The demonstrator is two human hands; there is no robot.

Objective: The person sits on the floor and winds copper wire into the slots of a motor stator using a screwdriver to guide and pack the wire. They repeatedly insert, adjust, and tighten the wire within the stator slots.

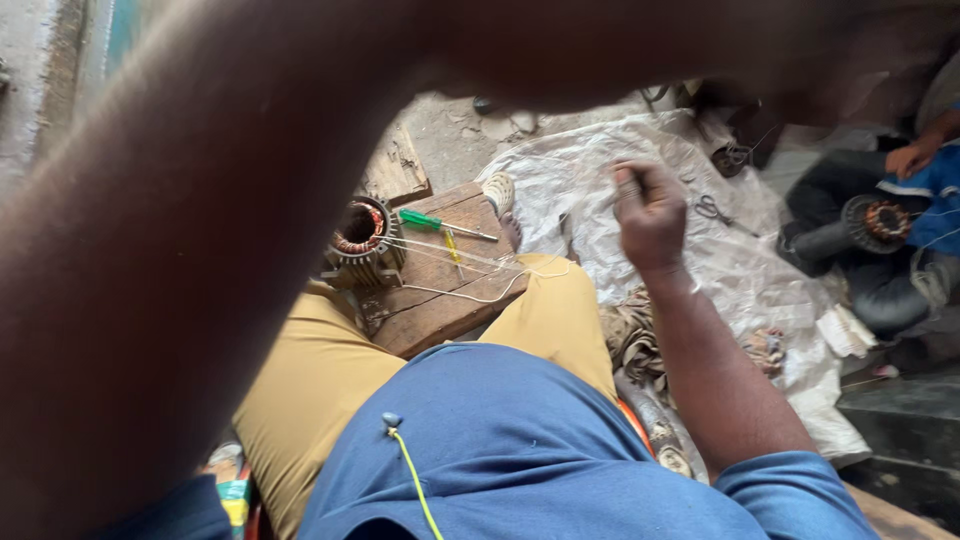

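Wrinkled clear plastic sheeting (700,250) covers the floor. My right grip (648,212) is pinched on thin white threads (470,262) running to the copper-wound motor stator (362,238) on the wooden block (440,310); my left grip's state I cannot tell.

A green-handled screwdriver (432,221) lies on the wooden board (440,310); scissors (710,209) on plastic sheeting (740,270)

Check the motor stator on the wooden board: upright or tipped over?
Upright: the stator stands on end on the wooden board, open bore facing up, copper windings visible round it.
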